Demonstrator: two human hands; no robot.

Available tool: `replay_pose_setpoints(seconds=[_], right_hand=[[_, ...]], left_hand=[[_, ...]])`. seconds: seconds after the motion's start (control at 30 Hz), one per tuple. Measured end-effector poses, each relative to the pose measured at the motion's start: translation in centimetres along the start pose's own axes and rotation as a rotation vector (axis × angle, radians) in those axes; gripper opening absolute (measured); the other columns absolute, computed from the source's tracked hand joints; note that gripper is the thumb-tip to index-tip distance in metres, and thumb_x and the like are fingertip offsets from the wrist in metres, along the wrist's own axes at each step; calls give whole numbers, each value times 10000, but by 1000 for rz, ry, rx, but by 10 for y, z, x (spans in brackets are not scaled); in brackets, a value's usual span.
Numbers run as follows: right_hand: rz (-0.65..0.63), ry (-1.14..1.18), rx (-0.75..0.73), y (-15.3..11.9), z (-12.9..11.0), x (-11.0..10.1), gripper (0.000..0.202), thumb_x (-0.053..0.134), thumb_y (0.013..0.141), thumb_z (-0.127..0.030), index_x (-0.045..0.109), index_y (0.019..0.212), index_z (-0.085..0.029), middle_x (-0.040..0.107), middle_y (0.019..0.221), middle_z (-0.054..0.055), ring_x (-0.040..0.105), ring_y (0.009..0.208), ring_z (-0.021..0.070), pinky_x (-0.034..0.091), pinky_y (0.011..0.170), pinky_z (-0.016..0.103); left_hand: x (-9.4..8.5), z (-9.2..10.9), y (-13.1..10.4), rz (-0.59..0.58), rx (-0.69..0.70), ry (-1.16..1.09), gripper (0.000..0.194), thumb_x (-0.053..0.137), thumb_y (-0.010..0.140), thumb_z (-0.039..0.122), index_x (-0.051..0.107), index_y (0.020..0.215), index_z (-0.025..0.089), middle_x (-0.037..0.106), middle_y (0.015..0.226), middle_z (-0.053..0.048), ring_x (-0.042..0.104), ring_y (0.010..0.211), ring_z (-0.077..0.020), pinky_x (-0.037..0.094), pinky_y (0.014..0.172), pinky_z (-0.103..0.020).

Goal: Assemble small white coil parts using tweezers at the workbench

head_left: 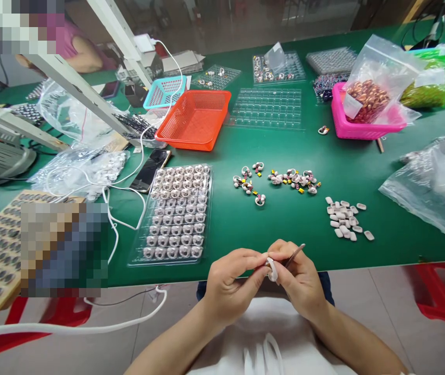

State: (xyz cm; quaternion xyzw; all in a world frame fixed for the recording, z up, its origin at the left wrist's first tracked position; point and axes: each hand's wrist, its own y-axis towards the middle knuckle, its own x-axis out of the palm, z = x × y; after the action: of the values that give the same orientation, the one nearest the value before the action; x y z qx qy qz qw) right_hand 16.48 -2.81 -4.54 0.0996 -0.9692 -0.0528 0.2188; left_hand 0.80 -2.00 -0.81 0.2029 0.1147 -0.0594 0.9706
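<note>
At the table's near edge, my left hand (232, 281) and my right hand (302, 284) meet, fingertips pinched on a small white ring-shaped part (272, 270). A thin dark tool (295, 253) pokes out of my right hand; its kind is hard to make out. Ahead of my hands lie loose ring-shaped parts with yellow and pink bits, in a left cluster (248, 182) and a right cluster (296, 179). Small pale caps (343, 219) are heaped to the right. On the left, a clear plastic tray (140, 252) holds rows of white ring-shaped parts.
Beyond stand an orange basket (193, 140), a turquoise basket (148, 102) and a pink basket (358, 132) with a bag of copper-coloured parts (368, 99). A phone (150, 172) and white cable (116, 234) lie left. Another person's arm (84, 54) shows at upper left.
</note>
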Motion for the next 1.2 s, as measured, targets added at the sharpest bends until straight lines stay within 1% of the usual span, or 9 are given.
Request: replay_pose_setpoints(seconds=[0.2,0.43,0.6,0.7,0.83,0.9,0.97,1.03,1.2], right_hand=[[7,-40,-34,-1,1,0,142,561,984,-173,639,1046,-273,542,876,8,545,739,118,442,588,218],[-12,-334,-133,3,-2,-2,104,547,966,-173,587,1018,-254,561,856,12,550,739,144,464,638,264],[-154,-569,-150,10,-20,-10,59,550,956,-201,608,959,-209,621,825,26,575,711,141,473,636,255],[-138,-730,-146,11,-38,-35,102,573,947,-219,647,1017,-216,655,868,34,590,711,140,474,619,243],[288,-1185,-114,17,-64,-96,100,586,938,-247,680,956,-222,669,902,35,582,658,145,460,602,265],[386,-1371,-92,23,-73,-123,122,592,923,-268,695,950,-209,664,929,53,628,748,183,490,673,291],[328,-1483,0,32,-78,-139,150,577,920,-261,714,955,-212,661,960,52,647,741,179,500,665,286],[229,-1585,69,40,-78,-143,173,573,912,-250,728,981,-219,662,974,45,650,713,164,494,623,269],[154,-1895,3,55,-68,-141,173,581,887,-212,750,918,-201,676,942,52,639,749,178,435,552,262]], left_hand=[[1,-1,-1,-8,-71,-25,234,725,790,26,780,957,182,792,849,-83,740,768,-177,586,719,-235],[-5,5,1,-122,-478,-191,136,672,873,186,779,959,182,783,902,-85,739,768,-187,592,702,-233],[-6,3,2,-63,-576,-162,82,703,833,206,769,877,186,761,849,-59,716,766,-180,568,712,-214],[-2,0,0,-47,-633,-172,59,705,823,221,743,851,186,711,749,-26,658,673,-148,531,643,-202],[3,-8,3,11,-727,-260,81,684,832,247,716,815,174,633,696,-2,548,594,-114,454,557,-199],[7,-15,7,-8,-767,-325,83,677,832,232,712,804,163,620,714,-4,526,592,-107,440,565,-210],[11,-23,9,-38,-781,-416,73,677,828,214,711,799,157,618,726,-6,523,595,-105,438,580,-220],[15,-27,12,-44,-794,-511,57,684,821,200,713,805,154,614,720,-5,522,592,-102,434,580,-222],[20,-20,22,30,-871,-723,108,754,772,230,717,783,129,601,702,-12,509,586,-93,427,554,-213]])
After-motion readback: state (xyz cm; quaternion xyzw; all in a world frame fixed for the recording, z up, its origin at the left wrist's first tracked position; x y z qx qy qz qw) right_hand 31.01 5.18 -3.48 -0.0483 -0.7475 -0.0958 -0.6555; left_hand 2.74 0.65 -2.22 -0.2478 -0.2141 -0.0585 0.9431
